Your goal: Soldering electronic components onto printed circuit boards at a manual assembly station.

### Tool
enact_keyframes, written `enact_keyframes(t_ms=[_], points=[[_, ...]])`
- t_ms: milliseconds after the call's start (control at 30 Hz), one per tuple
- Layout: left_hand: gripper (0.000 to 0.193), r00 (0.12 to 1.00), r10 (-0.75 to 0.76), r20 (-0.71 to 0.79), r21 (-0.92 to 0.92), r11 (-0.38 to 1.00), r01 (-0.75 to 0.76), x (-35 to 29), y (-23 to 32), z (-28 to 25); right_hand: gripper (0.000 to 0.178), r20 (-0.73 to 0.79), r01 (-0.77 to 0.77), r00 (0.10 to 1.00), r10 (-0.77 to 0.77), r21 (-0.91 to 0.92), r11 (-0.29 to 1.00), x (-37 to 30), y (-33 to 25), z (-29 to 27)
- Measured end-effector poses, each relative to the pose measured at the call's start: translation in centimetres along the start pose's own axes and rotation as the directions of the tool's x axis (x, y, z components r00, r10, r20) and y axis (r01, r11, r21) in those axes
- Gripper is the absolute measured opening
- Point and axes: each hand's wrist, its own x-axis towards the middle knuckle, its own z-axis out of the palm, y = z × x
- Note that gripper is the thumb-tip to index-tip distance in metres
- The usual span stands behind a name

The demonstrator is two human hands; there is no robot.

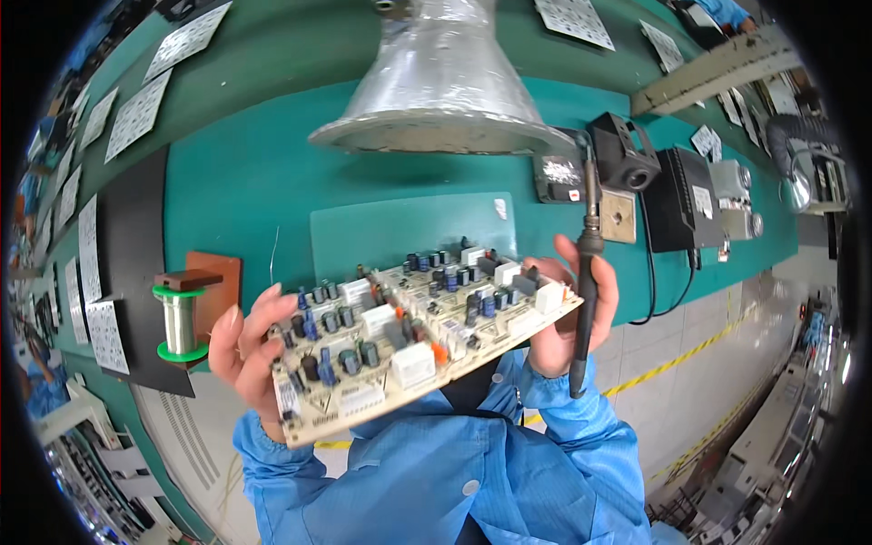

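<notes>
A circuit board point(427, 341) is at the centre of the frame, held up tilted above the near edge of the green work mat point(227, 173), its right end higher than its left. White blocks, dark cylinders and orange parts crowd its upper face. The left hand point(250, 350) is curled around the board's left end, fingertips along the edge. The right hand point(572, 318), at its right end, is closed around the soldering iron point(588, 282); how firmly this hand also grips the board, I cannot tell. The iron's tip points up, near the lower right rim of the metal hood point(445, 91).

At the left, a green-ended spool point(182, 322) is wound with silvery wire, next to a brown stand point(222, 272). At the upper right, a dark tray point(559, 177) holds something shiny and crumpled, beside a black iron holder point(622, 154) with a round opening. Farther right, two small bottles point(742, 224) with round metallic tops stand next to a black box point(677, 200); what is inside them is too small to tell.
</notes>
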Motion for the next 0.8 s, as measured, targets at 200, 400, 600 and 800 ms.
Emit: enact_keyframes(t_ms=[200,400,600,800], points=[[0.030,0.995,0.039,0.089,-0.072,0.997,-0.033,0.8,1.2,-0.4,0.054,0.036,0.125,0.992,-0.121,-0.140,0.982,-0.8,-0.9,-2.0],[0.030,0.988,0.053,0.147,-0.061,0.997,-0.044,1.1,2.0,-0.8,0.047,0.350,0.359,0.908,-0.229,-0.371,0.856,1.0,-2.9,-3.2],[0.037,0.990,0.108,0.090,-0.073,0.992,-0.102,1.2,2.1,-0.5,0.047,0.369,0.358,0.904,-0.217,-0.376,0.855,0.5,-2.9,-3.7],[0.042,0.982,-0.016,0.189,0.169,0.986,-0.017,2.3,3.8,-1.0,0.026,0.335,0.276,0.933,-0.130,-0.435,0.857,-0.6,-3.2,-3.4]])
